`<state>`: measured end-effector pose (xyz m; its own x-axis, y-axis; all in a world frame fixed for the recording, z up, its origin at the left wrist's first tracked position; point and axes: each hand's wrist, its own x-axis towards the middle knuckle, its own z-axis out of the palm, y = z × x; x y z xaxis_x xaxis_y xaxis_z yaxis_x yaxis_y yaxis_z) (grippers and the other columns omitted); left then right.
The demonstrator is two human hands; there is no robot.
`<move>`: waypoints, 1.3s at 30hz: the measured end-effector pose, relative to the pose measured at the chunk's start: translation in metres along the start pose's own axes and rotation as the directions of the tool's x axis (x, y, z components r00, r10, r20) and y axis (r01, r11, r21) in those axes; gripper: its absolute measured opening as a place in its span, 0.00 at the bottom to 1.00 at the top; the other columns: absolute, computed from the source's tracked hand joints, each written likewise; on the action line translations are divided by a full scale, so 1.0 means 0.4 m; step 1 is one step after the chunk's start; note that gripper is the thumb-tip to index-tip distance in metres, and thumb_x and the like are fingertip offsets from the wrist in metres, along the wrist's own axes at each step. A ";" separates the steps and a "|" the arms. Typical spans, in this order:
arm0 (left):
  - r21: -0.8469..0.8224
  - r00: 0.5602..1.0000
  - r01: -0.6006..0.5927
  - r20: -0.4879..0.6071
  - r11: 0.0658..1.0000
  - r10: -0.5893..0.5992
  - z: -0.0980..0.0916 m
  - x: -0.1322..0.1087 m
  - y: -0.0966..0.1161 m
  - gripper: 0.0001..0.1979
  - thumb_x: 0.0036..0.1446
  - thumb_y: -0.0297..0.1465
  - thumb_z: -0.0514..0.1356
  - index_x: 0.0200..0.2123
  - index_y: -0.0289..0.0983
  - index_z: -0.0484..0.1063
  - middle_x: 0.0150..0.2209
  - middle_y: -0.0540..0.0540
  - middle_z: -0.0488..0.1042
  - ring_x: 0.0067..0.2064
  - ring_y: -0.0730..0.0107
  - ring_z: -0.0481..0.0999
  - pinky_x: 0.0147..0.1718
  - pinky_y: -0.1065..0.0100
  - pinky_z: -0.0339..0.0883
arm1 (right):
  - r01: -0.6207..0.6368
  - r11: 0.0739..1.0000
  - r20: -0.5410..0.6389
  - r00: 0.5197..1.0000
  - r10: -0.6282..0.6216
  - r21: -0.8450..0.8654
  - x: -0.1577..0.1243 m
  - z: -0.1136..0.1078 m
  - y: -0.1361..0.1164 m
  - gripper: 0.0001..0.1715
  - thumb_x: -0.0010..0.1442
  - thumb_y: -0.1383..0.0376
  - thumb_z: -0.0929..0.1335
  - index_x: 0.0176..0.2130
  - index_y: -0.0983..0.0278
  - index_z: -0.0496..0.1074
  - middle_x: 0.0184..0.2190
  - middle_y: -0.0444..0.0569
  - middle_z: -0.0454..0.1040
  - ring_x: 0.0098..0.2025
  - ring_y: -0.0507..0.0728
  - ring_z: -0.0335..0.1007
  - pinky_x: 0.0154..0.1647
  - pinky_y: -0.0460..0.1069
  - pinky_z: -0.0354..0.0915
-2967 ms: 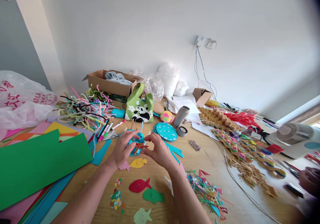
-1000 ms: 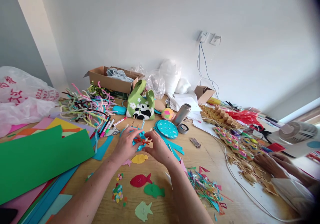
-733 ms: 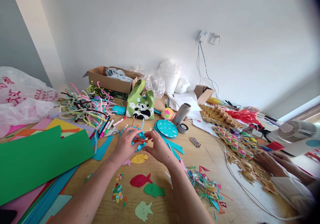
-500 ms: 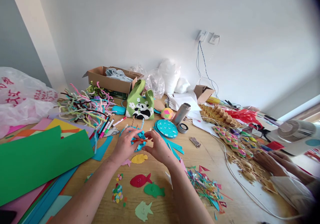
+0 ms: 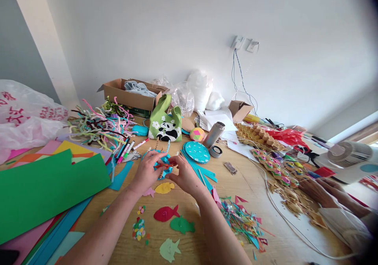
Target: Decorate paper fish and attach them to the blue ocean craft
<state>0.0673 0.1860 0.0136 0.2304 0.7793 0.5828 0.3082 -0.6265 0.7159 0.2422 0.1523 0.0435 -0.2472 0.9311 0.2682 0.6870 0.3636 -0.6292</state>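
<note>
My left hand [image 5: 148,168] and my right hand [image 5: 187,175] meet near the middle of the table. Between their fingertips they pinch a small orange paper piece [image 5: 164,165], its outline partly covered by fingers. Just behind and beneath it is a blue craft piece [image 5: 167,173], mostly hidden, with twisted brown and light-blue pipe cleaners [image 5: 169,145] standing up. On the table nearer to me lie paper fish cutouts: a yellow fish [image 5: 164,188], a red fish [image 5: 165,214], a green fish [image 5: 182,225] and a pale green fish [image 5: 169,250].
Green paper sheets [image 5: 53,190] cover the left side. Behind my hands stand a panda bag [image 5: 165,125], a metal flask [image 5: 214,135] and round blue discs [image 5: 197,152]. Paper scraps [image 5: 242,221] lie right. Another person's hands [image 5: 317,192] work beside a fan [image 5: 345,160].
The orange paper piece has tilted slightly between my fingers, and my right fingers have shifted a little on it. My arms stay nearly in place.
</note>
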 end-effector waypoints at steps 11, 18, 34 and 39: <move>0.076 1.000 -0.022 -0.014 0.997 0.023 -0.002 0.000 -0.003 0.19 0.54 0.24 0.62 0.50 0.41 0.74 0.42 0.45 0.74 0.37 0.67 0.78 0.41 0.61 0.76 | -0.043 0.996 -0.045 0.998 0.046 0.073 0.006 0.025 -0.002 0.21 0.50 0.72 0.74 0.43 0.62 0.69 0.41 0.50 0.75 0.45 0.60 0.72 0.45 0.55 0.67; 0.092 0.999 -0.028 -0.014 0.995 0.029 -0.004 0.000 0.000 0.21 0.53 0.22 0.61 0.51 0.42 0.73 0.42 0.45 0.75 0.39 0.67 0.77 0.43 0.60 0.75 | -0.084 0.934 -0.112 0.985 0.130 0.348 0.016 0.077 0.011 0.16 0.55 0.72 0.69 0.45 0.63 0.68 0.41 0.51 0.77 0.42 0.58 0.75 0.42 0.53 0.70; 0.096 1.000 -0.025 0.006 0.995 0.025 -0.008 0.003 0.006 0.21 0.54 0.22 0.61 0.51 0.42 0.73 0.38 0.46 0.75 0.39 0.66 0.77 0.42 0.61 0.75 | -0.081 0.902 -0.151 0.976 0.159 0.424 0.019 0.101 0.023 0.19 0.52 0.72 0.68 0.45 0.61 0.68 0.35 0.46 0.77 0.37 0.56 0.76 0.41 0.52 0.71; 0.098 1.000 -0.030 0.005 0.995 0.030 -0.008 0.003 0.003 0.20 0.54 0.23 0.61 0.51 0.41 0.73 0.39 0.45 0.75 0.39 0.66 0.76 0.42 0.61 0.75 | -0.078 0.891 -0.150 0.975 0.161 0.448 0.019 0.102 0.022 0.19 0.52 0.72 0.68 0.45 0.61 0.68 0.35 0.47 0.77 0.37 0.56 0.76 0.41 0.52 0.71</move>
<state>0.0651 0.1862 0.0162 0.2444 0.7601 0.6021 0.3897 -0.6455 0.6568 0.2185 0.1639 0.0102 -0.0277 0.9626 0.2696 0.3250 0.2637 -0.9082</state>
